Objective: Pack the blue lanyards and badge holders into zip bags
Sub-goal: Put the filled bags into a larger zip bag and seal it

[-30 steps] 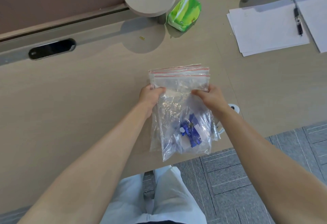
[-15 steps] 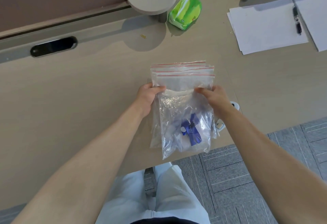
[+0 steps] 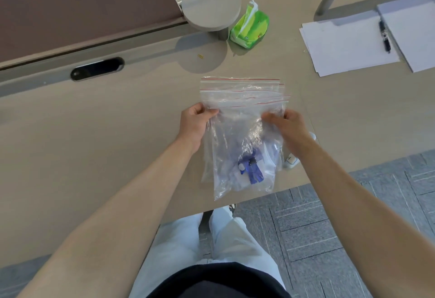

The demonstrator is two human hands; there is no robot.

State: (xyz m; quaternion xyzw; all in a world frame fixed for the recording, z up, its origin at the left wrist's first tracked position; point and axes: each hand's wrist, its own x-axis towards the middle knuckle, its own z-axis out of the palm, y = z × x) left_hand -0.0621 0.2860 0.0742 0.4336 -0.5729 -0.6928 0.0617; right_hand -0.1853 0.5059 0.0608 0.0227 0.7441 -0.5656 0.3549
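Since the earlier frames, both hands had crept up toward the red seal lines and the bags sat higher in the view, with more of the dark shirt showing at the bottom edge.

Left hand (image 3: pixel 197 121) pinched the left edge of the front zip bag (image 3: pixel 242 147) just under its seal, thumb on the near face, fingers curled behind. Right hand (image 3: pixel 286 124) pinched the right edge at the same height, fingers curled over the plastic.

Front zip bag: clear, crinkled, glare on its upper half, thin red line along the mouth. It hung upright above the near edge of the table (image 3: pixel 106 147), its bottom corner past the table's rim over the grey carpet. Whether the seal was pressed closed could not be read.

Contents sat bunched at the bottom: blue lanyard (image 3: pixel 253 169) folded on itself, with a small white and dark fitting; a clear badge holder was only faintly suggested beside it.

Spare zip bags (image 3: pixel 240 90), several, stacked behind the front one, red lines staggered.

Further back on the table: green tissue pack (image 3: pixel 250 26), white papers (image 3: pixel 346 45), black pen (image 3: pixel 385 38).
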